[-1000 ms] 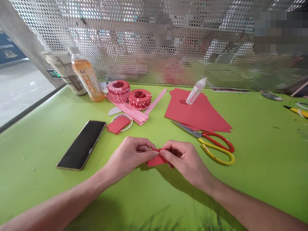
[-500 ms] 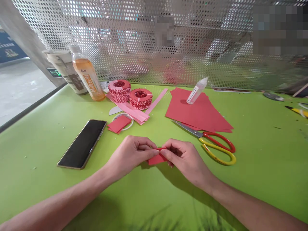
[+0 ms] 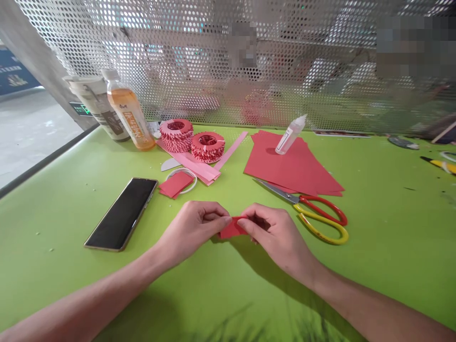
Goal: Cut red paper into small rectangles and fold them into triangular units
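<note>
Tight pinches from our left hand (image 3: pixel 190 228) and right hand (image 3: pixel 276 236) close on a small folded red paper (image 3: pixel 232 228) near the middle of the desk (image 3: pixel 377 266). Its raised top fold from a moment ago now lies flatter, left of the red-and-yellow-handled scissors (image 3: pixel 320 221).

No wording can be read here. The drink bottle (image 3: pixel 128 116) has a label with characters too small to make out, and the white squeeze bottle (image 3: pixel 289 135), the cup (image 3: pixel 97 109), the green sign (image 3: pixel 80 109) and the blue sign (image 3: pixel 16 80) are just as unreadable.
</note>
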Tool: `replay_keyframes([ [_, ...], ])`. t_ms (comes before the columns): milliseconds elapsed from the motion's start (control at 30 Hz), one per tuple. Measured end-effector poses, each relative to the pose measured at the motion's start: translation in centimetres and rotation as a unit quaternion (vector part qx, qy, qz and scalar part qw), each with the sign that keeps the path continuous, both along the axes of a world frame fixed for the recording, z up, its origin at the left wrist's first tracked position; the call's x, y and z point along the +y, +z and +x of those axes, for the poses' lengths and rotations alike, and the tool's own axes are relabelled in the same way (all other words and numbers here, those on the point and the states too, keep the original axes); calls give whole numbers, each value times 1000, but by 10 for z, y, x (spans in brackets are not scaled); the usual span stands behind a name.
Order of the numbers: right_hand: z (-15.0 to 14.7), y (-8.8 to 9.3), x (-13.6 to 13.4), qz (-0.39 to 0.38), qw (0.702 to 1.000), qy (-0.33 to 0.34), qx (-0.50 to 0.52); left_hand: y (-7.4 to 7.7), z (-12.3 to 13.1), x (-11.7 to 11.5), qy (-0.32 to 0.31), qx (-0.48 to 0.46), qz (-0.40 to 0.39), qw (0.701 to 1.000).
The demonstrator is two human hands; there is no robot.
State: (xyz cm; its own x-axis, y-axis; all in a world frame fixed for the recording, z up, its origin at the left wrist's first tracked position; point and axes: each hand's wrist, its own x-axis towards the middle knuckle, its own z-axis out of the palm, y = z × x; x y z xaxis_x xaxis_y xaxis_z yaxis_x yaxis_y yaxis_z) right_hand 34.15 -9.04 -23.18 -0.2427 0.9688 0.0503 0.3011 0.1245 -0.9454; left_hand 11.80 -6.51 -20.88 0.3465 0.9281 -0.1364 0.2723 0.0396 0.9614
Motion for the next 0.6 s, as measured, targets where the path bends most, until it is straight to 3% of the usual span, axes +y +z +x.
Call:
replay_keyframes([
  [233,2,-2,2,15,1000,-15,-10,-1,-1,4,1,-64,-29,998],
  [467,-2,0,0,105,994,-11,-24,1,6,-8,12,77,155,985],
  [600,-8,3,-1,140,989,0,-45,1,9,-11,-7,87,173,981],
])
